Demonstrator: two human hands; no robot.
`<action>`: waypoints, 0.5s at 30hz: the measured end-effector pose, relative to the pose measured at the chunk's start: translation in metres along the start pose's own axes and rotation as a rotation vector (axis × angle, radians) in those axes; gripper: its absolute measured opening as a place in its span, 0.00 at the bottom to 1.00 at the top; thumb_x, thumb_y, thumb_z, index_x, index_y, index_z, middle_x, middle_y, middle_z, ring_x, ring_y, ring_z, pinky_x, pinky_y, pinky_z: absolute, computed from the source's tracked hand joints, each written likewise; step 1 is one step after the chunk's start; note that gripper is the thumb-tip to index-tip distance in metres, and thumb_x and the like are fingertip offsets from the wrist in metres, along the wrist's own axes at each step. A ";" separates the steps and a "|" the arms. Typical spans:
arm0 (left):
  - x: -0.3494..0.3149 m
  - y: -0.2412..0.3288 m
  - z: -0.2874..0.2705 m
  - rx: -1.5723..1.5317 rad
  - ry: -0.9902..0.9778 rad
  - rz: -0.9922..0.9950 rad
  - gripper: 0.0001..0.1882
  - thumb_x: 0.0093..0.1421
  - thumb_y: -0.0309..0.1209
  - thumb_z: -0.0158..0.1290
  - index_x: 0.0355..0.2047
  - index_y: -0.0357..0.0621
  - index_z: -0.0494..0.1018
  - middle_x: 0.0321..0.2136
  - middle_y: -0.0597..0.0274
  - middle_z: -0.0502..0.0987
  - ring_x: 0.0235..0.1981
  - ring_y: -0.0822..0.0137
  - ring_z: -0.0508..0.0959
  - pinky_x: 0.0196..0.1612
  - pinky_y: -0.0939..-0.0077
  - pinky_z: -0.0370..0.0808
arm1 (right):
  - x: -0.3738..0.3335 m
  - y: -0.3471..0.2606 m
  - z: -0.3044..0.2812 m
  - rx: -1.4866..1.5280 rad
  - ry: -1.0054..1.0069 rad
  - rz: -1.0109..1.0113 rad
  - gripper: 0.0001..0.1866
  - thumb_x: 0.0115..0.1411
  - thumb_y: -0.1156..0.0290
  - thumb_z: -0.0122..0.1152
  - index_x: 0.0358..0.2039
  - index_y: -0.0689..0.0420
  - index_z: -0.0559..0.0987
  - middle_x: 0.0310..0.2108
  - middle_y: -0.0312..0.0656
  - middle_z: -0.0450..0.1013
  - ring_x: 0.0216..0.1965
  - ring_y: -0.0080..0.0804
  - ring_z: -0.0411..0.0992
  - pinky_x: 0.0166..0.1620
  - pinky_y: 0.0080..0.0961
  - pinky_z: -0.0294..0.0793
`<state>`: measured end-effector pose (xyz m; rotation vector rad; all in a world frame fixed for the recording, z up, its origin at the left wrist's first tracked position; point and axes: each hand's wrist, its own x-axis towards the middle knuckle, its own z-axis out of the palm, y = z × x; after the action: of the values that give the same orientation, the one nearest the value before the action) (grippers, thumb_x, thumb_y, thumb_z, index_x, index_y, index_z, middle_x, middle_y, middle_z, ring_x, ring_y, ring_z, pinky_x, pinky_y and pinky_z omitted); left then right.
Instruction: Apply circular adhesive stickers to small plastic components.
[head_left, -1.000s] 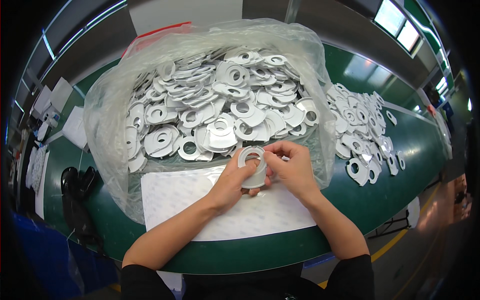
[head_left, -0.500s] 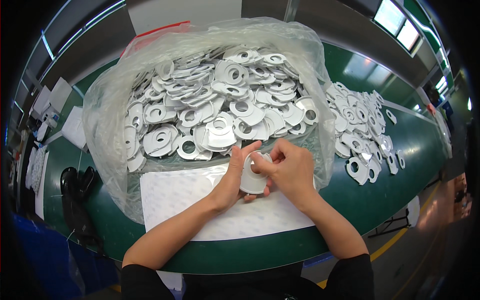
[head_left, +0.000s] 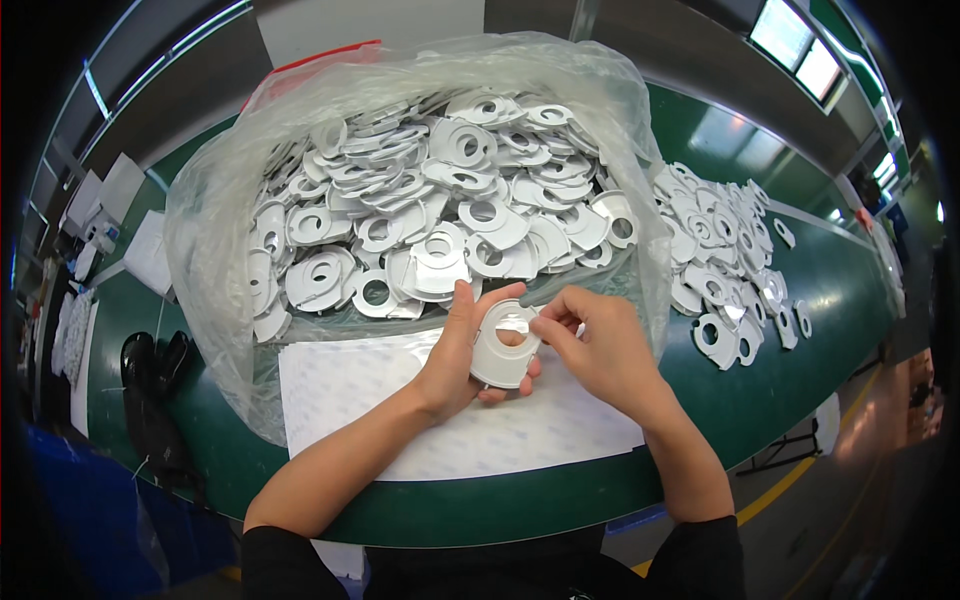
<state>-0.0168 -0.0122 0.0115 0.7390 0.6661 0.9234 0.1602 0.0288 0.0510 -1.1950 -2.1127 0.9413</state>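
Observation:
A flat white plastic part [head_left: 498, 367] with a round hole and a raised rim lies in my left hand [head_left: 450, 362]. The left thumb stands along its left side, and the fingers wrap beneath it, their tips showing at its right edge. My right hand [head_left: 602, 345] is closed in a pinch at the part's upper right edge. Whether its fingertips grip that edge or something small is hidden. Just beyond both hands, a clear plastic bag [head_left: 215, 260] lies open, with a heap of similar white parts [head_left: 440, 245] inside.
White paper sheets [head_left: 430, 455] lie under my hands on the green table [head_left: 480, 510]. More loose white parts [head_left: 715, 235] are piled to the right of the bag. A black object [head_left: 155, 410] lies at the left edge, near a white packet [head_left: 150, 250].
My right hand has drawn back rightward from over the hole to the part's edge. The part now shows more of its face, with its hole uncovered.

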 end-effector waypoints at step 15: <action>0.002 -0.010 0.009 0.089 0.071 0.147 0.42 0.60 0.66 0.19 0.64 0.49 0.42 0.33 0.57 0.71 0.29 0.71 0.74 0.19 0.84 0.62 | 0.006 0.001 0.025 0.850 -0.075 0.361 0.11 0.58 0.66 0.55 0.33 0.62 0.76 0.27 0.37 0.74 0.15 0.16 0.66 0.15 0.13 0.62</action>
<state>-0.0041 -0.0167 0.0080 0.8458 0.7264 1.0641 0.1397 0.0270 0.0350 -1.0734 -1.2800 1.8168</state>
